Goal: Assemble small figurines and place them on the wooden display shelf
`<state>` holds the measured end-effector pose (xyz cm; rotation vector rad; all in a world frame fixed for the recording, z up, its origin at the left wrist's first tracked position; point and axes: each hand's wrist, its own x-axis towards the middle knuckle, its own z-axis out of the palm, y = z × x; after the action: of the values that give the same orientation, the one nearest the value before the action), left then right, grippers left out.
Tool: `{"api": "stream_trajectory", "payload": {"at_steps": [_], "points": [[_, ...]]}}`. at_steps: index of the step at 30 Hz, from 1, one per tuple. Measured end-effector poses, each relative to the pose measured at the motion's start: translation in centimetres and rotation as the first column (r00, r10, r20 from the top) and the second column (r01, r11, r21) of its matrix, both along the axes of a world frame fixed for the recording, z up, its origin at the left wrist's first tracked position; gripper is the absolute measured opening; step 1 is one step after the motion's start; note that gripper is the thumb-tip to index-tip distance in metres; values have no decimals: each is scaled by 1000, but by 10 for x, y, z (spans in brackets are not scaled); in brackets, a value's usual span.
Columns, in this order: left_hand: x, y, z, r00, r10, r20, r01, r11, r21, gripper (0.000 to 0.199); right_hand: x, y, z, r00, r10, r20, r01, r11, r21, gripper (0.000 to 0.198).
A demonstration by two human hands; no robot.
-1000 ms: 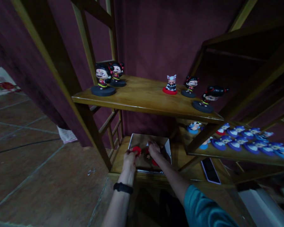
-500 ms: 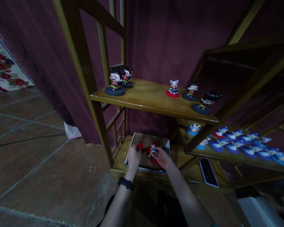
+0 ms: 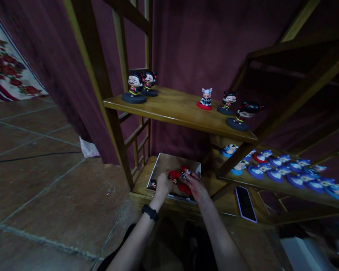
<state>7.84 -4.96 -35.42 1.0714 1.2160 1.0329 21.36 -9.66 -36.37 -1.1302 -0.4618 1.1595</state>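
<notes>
An open cardboard box [image 3: 169,163] sits on the bottom wooden shelf [image 3: 142,183] and holds several small red-based figurines. My left hand [image 3: 164,184], with a black wristband on its wrist, grips a red-based figurine [image 3: 174,175] over the box. My right hand [image 3: 196,185] holds a small white-and-black figurine [image 3: 185,173] beside it, above another red piece [image 3: 184,188]. The two hands are close together over the box. A dark small figurine [image 3: 153,184] lies in the box's near left corner.
The middle shelf [image 3: 180,113] carries black-haired figurines on dark bases [image 3: 133,89], [image 3: 241,114] and one on a red base [image 3: 205,99]. A lower right shelf holds several blue figurines [image 3: 282,171]. A phone [image 3: 245,203] lies on the bottom shelf. Tiled floor lies left.
Both hands have drawn together over the box, each holding a figurine. The view has shifted slightly, so the shelves sit a little left and higher.
</notes>
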Motion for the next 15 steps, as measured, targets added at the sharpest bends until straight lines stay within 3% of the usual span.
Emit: {"api": "stream_trajectory", "payload": {"at_steps": [1, 3, 6, 9, 15], "points": [[0, -4, 1, 985, -15, -169, 38, 990, 138, 26, 1, 0, 1, 1000, -9, 7, 9, 1000, 2, 28], [1, -14, 4, 864, -13, -504, 222, 907, 357, 31, 2, 0, 2, 1000, -25, -10, 25, 999, 26, 26], [6, -26, 4, 640, 26, -768, 498, 747, 441, 33, 5, -2, 4, 999, -28, -38, 31, 998, 61, 22], [7, -32, 2, 518, 68, -853, 632, 641, 435, 32, 10, -5, 5, 1000, -11, -14, 12, 998, 61, 22], [-1, -38, -1, 421, 75, -904, 722, 576, 384, 24, 17, -12, 9, 998, 35, 59, -36, 999, 18, 24]]}}
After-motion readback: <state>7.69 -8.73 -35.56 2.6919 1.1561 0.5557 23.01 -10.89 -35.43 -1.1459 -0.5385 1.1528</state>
